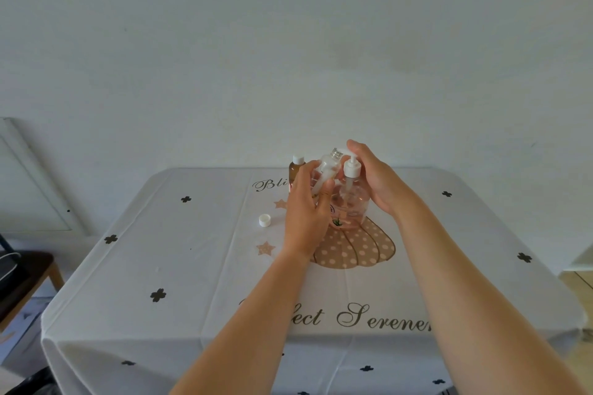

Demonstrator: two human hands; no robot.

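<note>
Left hand (306,212) gripping clear bottle (327,167), right hand (373,176) perhaps pressing pump bottle (353,199) — cap (264,220) beside.

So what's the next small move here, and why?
Probably press the pump head down with the right hand: the left hand holds the uncapped small bottle tilted, mouth near the nozzle, and a white cap lies on the tablecloth.

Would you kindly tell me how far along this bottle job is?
Done: the cap is off and lies on the cloth. In hand: the left hand grips the small bottle tilted, its open neck by the nozzle of the pump, and the right hand rests over it. Left: probably pumping the pink liquid across, then recapping. I cannot tell how full the small bottle is.
</note>
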